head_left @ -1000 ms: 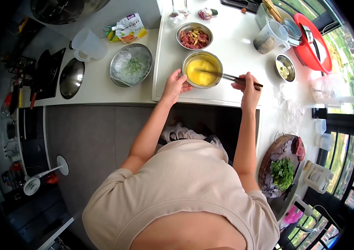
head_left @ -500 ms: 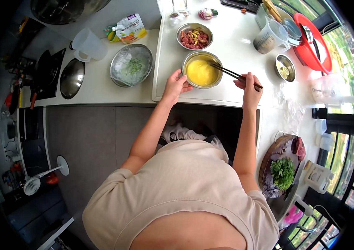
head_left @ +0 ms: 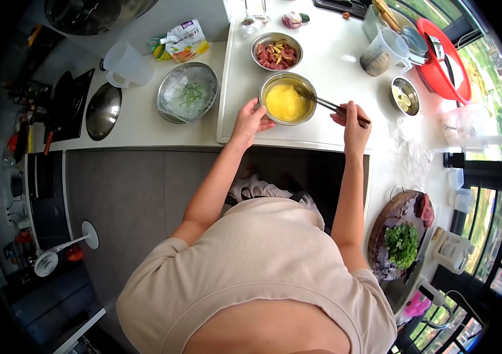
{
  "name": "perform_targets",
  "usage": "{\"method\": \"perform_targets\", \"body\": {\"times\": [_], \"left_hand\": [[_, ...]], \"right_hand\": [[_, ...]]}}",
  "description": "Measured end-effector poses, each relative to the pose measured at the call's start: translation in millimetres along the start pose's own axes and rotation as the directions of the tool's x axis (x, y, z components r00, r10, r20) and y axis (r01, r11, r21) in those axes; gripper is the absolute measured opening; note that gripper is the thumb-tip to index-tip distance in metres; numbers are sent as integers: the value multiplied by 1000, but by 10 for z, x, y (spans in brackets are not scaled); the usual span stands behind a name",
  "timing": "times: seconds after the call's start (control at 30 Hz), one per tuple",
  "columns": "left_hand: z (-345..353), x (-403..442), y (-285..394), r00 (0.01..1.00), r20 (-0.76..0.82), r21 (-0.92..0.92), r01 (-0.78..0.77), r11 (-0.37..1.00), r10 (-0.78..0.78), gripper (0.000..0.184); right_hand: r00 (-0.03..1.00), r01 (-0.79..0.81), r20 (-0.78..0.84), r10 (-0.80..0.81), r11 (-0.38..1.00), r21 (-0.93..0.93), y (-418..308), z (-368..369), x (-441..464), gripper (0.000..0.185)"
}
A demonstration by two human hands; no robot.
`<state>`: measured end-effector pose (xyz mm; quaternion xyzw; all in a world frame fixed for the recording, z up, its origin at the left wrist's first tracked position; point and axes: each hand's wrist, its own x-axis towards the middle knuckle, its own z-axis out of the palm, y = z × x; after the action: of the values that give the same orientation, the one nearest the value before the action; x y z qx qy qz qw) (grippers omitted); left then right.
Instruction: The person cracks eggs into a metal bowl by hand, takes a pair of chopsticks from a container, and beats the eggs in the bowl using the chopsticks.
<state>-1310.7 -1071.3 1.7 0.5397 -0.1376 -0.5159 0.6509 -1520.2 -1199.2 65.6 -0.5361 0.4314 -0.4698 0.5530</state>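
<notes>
A steel bowl of yellow beaten egg stands near the counter's front edge. My left hand grips its left rim, thumb on top and fingers below. In my right hand is a pair of dark chopsticks, closed in the fingers. Their tips dip into the egg at the right side of the bowl and look blurred. Just behind stands another steel bowl with red meat pieces and yellowish strips.
On the left are a bowl with chopped greens, a plastic jug and a steel lid. At right stand a small bowl, a measuring jug, a red basin and a round chopping board with greens and meat.
The chopsticks have shifted slightly within the egg, and the egg's surface has swirled. My left hand stays on the bowl's rim.
</notes>
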Motion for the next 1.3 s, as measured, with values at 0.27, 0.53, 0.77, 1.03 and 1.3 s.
{"method": "perform_targets", "body": {"times": [0.27, 0.53, 0.77, 1.03, 1.3], "left_hand": [[-26, 19, -13, 1000, 0, 13, -1, 1000, 1, 32], [-3, 12, -6, 1000, 4, -1, -3, 1000, 3, 33], [-6, 11, -8, 1000, 2, 4, -5, 1000, 5, 30], [12, 0, 12, 1000, -6, 11, 7, 1000, -7, 30], [1, 13, 4, 1000, -14, 18, 11, 1000, -11, 34]], "right_hand": [[994, -49, 96, 52, 998, -35, 3, 22, 4, 33], [979, -109, 170, 114, 993, -36, -10, 23, 3, 34], [994, -58, 94, 56, 998, 21, 55, 52, 12, 37], [989, -84, 124, 84, 996, -10, 59, 36, 16, 35], [986, -118, 115, 118, 993, -5, 37, -18, 32, 35]]}}
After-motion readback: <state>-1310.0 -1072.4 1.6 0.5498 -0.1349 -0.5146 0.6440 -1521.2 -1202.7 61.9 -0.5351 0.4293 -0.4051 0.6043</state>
